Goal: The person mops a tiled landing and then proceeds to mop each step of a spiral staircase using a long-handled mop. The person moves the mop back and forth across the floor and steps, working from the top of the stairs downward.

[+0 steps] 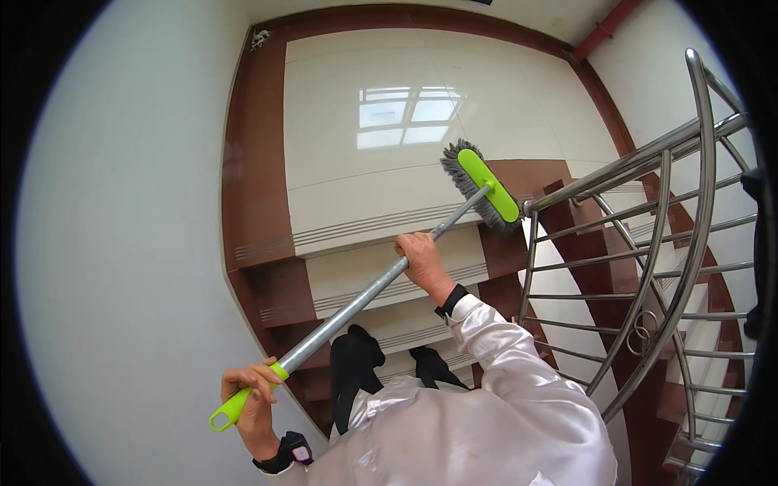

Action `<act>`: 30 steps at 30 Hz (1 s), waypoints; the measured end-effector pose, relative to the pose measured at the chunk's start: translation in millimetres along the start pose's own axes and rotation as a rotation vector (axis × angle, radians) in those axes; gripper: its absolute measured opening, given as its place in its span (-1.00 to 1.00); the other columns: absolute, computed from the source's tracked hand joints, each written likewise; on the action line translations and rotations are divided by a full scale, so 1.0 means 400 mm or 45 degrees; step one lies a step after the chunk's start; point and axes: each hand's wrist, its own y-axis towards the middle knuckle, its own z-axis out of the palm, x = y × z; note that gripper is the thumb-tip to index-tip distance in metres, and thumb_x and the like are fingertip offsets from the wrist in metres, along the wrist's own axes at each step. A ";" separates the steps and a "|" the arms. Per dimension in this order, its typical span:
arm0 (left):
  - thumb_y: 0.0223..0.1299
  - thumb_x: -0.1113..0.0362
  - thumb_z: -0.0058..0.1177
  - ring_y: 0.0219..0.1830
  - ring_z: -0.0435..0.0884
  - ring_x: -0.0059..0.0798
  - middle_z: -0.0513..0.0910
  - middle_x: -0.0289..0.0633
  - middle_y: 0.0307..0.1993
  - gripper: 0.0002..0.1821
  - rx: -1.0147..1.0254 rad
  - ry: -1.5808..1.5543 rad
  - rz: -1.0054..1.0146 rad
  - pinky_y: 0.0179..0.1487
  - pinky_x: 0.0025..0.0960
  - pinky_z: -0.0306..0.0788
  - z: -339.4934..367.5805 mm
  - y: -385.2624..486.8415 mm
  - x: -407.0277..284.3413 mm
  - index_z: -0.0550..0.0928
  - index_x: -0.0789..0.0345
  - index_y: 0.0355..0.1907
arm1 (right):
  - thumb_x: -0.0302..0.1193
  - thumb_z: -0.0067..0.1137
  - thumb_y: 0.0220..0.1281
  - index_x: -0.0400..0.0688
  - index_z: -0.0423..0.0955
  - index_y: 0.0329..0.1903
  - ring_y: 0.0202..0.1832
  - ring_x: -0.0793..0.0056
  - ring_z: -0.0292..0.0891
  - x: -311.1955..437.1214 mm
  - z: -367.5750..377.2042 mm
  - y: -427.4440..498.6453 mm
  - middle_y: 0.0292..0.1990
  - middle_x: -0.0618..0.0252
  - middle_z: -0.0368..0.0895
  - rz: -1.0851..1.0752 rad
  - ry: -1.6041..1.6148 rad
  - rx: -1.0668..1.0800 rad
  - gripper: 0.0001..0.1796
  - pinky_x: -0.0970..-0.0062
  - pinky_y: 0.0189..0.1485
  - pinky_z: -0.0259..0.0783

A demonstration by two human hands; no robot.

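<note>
A long-handled brush [488, 185] with a lime-green head plate and grey bristles crosses my view from lower left to upper right. My left hand [250, 392] grips the green end of its metal pole [340, 322], which has a hanging hole. Farther up the pole, my right hand [419, 258] is closed around the metal. The brush head is near the foot of the railing, over the edge of the landing [377, 176]. Whether the bristles press on the floor, I cannot tell.
Stair steps [395, 291] with grooved nosings and dark red side borders lie below the landing. A curved stainless-steel railing [620, 164] stands at right, with another flight beyond. A white wall [121, 243] rises at left. A small crumpled item [260, 39] sits in the far left corner.
</note>
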 end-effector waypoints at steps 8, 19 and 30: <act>0.23 0.26 0.26 -0.13 0.57 -0.32 0.53 -0.26 -0.46 -0.74 -0.062 0.007 -0.003 0.42 0.08 0.18 0.134 -0.240 0.228 0.46 0.26 -0.19 | -0.57 0.13 -0.05 -0.06 0.32 -0.41 -0.33 0.18 0.44 -0.177 -0.017 -0.114 -0.51 0.32 0.46 -0.118 -0.034 -0.074 -0.81 0.25 -0.11 0.30; 0.31 0.17 0.19 -0.17 0.60 -0.29 0.51 -0.28 -0.50 -0.73 -0.206 0.144 0.159 0.34 0.15 0.27 0.265 -0.477 0.145 0.48 0.28 -0.16 | -0.53 0.18 -0.10 -0.03 0.36 -0.42 -0.31 0.16 0.45 -0.113 -0.122 -0.261 -0.50 0.29 0.48 -0.176 0.029 -0.044 -0.80 0.22 -0.12 0.28; 0.36 0.34 0.00 -0.66 0.11 -0.64 0.23 -0.38 -0.74 -0.68 -0.677 -0.231 0.845 -0.35 -0.38 0.06 0.109 -0.938 -0.059 0.43 0.38 0.11 | -0.51 0.25 -0.08 -0.05 0.39 -0.36 -0.32 0.25 0.56 0.385 -0.060 -0.409 -0.47 0.35 0.58 -0.647 0.526 0.326 -0.77 0.27 -0.20 0.28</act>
